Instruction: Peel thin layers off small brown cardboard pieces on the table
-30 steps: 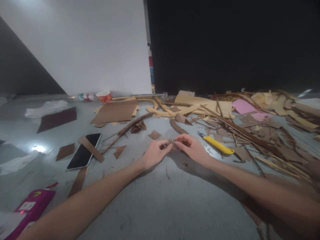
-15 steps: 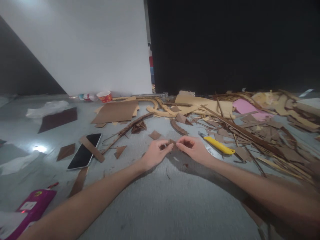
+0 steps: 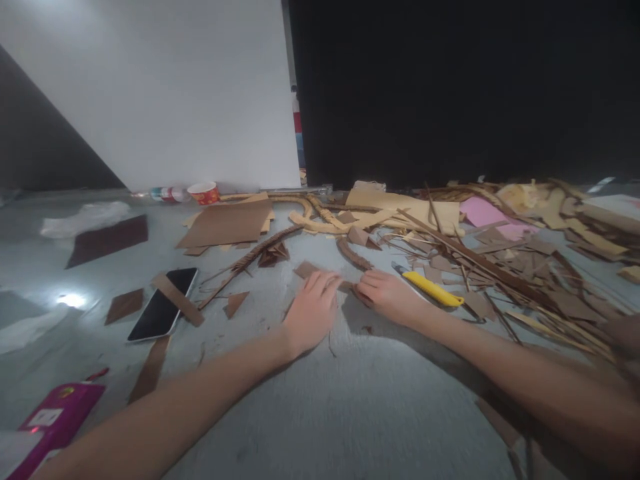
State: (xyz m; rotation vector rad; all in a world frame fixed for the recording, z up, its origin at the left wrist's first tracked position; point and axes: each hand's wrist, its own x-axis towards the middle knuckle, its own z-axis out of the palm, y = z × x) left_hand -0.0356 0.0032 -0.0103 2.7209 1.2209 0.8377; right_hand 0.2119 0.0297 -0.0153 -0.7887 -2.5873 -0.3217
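A small folded piece of brown paper [image 3: 346, 286] lies low over the table between my hands, its outer parts hidden under the fingers. My left hand [image 3: 311, 312] is turned palm down, its bent fingers closed at the paper's left end. At the other end, the curled fingers of my right hand [image 3: 389, 298] grip the paper. Just beyond the left fingers, a loose brown paper square [image 3: 305, 269] is partly covered. A brown braided strip [image 3: 354, 255] ends near the right knuckles. To the right rests a yellow utility knife [image 3: 433, 288], blade pointing away.
A phone [image 3: 163, 313] with a brown strip across it lies left. Brown sheets [image 3: 225, 223], a folded paper piece [image 3: 274, 253] and a red paper cup [image 3: 203, 193] are farther back. Paper scraps and strips [image 3: 500, 260] cover the right side. A purple pouch [image 3: 63, 413] sits front left.
My left hand has rolled from a thumb-and-finger pinch to palm down, its fingers lower. My right fingers have curled over the paper. The whole view has shifted slightly.
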